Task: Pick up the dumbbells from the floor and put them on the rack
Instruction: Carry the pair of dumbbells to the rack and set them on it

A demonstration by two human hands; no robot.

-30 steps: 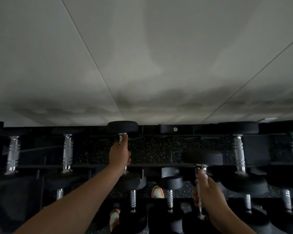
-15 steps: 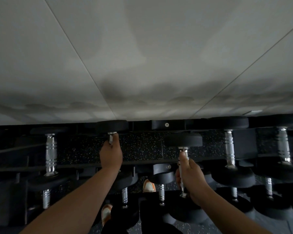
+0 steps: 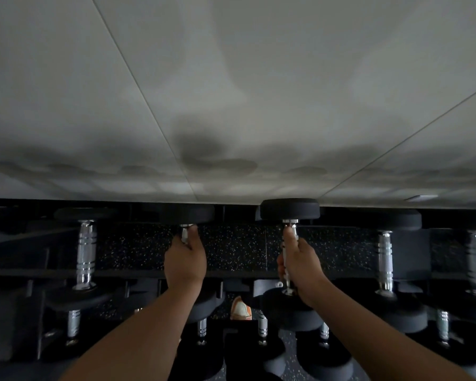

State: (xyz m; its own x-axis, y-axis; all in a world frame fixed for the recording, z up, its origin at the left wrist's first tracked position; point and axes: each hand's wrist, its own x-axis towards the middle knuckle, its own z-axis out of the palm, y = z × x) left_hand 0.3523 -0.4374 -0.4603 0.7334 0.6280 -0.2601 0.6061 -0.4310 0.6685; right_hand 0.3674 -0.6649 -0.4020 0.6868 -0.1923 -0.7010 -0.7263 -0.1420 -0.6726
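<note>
Pale wall panels (image 3: 231, 78) are filling the whole upper half of the view, with soft shadows sitting just above the rack (image 3: 231, 274). Lighting is pretty dim, so everything black is kind of blending together. Speckled rubber floor (image 3: 237, 248) is showing through the gap between the rack's rails.

Both arms are reaching forward. Left hand (image 3: 185, 259) is wrapping around the chrome handle of the left dumbbell (image 3: 187, 213), grip pressed closed on the bar, with the far head sitting right up against the back of the rack. Right hand (image 3: 300, 264) is clamping the handle of the right dumbbell (image 3: 289, 209) the same way, thumb lying along the bar. Its far head is sitting slightly higher than the neighbours' heads, so I can't tell if it's resting on the rails.

Other dumbbells (image 3: 86, 248) are lining the top tier on both sides, and more are sitting on the tier below. An orange-and-white shoe (image 3: 241, 309) is peeking out between the arms.
</note>
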